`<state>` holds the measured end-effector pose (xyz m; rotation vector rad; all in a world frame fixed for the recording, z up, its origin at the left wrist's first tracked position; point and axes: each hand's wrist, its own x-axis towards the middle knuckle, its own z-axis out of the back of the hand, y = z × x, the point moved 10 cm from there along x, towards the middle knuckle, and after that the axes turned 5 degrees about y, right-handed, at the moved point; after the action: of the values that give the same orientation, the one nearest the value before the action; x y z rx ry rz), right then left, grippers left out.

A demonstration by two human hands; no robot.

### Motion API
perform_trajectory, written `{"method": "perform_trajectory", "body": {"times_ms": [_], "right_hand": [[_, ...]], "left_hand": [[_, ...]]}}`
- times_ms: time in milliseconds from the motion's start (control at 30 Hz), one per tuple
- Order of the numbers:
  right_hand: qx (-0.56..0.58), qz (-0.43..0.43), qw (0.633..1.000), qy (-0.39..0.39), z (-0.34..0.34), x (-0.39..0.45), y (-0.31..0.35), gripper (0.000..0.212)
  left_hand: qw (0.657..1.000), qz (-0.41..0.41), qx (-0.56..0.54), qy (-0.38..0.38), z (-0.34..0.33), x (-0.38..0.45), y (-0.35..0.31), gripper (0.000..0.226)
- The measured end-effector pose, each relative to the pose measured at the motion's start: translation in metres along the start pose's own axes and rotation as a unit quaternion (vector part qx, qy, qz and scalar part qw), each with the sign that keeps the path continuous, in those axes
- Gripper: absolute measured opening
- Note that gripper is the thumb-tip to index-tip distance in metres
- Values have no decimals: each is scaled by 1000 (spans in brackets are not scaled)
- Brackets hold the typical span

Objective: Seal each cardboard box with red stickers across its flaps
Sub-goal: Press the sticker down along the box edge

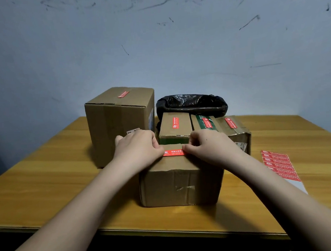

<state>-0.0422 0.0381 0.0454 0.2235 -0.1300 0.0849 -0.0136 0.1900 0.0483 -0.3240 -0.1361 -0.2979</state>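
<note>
A brown cardboard box [181, 183] stands at the middle of the table, close to me. A red sticker [174, 152] lies across its top. My left hand [136, 147] holds the sticker's left end with curled fingers, and my right hand [209, 145] pinches its right end. Much of the box top is hidden under my hands. Behind it, a tall box [117, 125] at the left carries a red sticker on top. Three lower boxes [173, 124] to its right also have red stickers over their flaps. A sheet of red stickers [280, 165] lies on the table at the right.
A bin lined with a black plastic bag [190, 103] sits behind the low boxes against the blue-grey wall. The wooden table [46, 184] has its front edge near me, and bare wood shows at the left and far right.
</note>
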Motion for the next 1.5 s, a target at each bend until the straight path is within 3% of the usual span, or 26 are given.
{"method": "perform_trajectory", "body": {"times_ms": [500, 700, 800, 900, 1000, 1067, 1300, 1500], "right_hand": [[-102, 36, 993, -56, 7, -8, 12, 26], [-127, 1, 989, -73, 11, -18, 4, 34], [-119, 12, 982, -146, 16, -33, 4, 34], [-70, 89, 975, -191, 13, -56, 20, 48], [-74, 120, 980, -143, -5, -66, 30, 58], [-86, 108, 984, -114, -15, -65, 29, 62], [-149, 77, 979, -113, -26, -67, 24, 61], [-148, 70, 979, -119, -24, -73, 19, 64]], "left_hand": [[999, -15, 37, -24, -3, -2, -4, 25], [993, -17, 90, -75, 8, -13, -12, 25], [987, -70, 55, -137, 14, -30, -20, 20], [972, -182, 29, -143, 7, -55, -40, 44], [972, -219, 62, -56, -16, -65, -48, 70], [972, -220, 77, -32, -25, -66, -46, 75], [972, -209, 97, -34, -29, -67, -44, 77], [969, -190, 127, -97, -18, -76, -37, 58]]}}
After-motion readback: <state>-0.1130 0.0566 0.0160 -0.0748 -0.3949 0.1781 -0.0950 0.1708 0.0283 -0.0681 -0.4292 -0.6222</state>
